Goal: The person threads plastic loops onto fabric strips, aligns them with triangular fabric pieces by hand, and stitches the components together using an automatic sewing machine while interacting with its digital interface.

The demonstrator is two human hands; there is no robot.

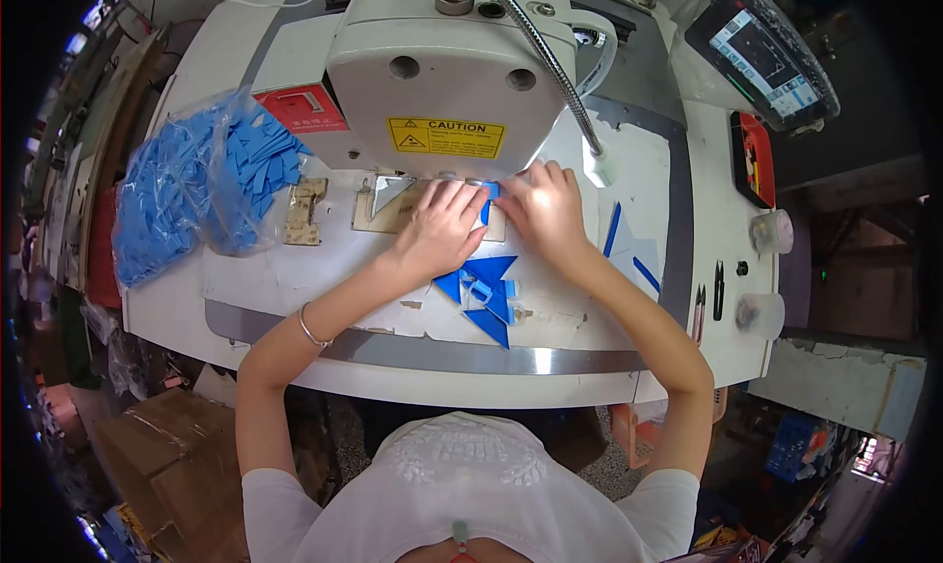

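Note:
Under the front of the white sewing machine head (447, 82), both my hands meet over a small blue piece of material (492, 189). My left hand (444, 227) comes from the left, its fingers bent together and pressed on the piece's left side. From the other side my right hand (547, 209) pinches the right edge, its thumb nearest the piece. Beneath the hands lies a beige template plate (378, 215) with a clear triangular window. Closer to my body sits a loose pile of blue triangular pieces (488, 293). The fingertips are partly hidden by the machine head.
A clear plastic bag of blue strips (187, 185) lies at the left, beside a small beige template (305, 211). Blue strips (613, 229) rest at the right. Farther right are black snips (718, 290), a red-black tray (753, 160), small tubs (771, 232) and a control screen (766, 57).

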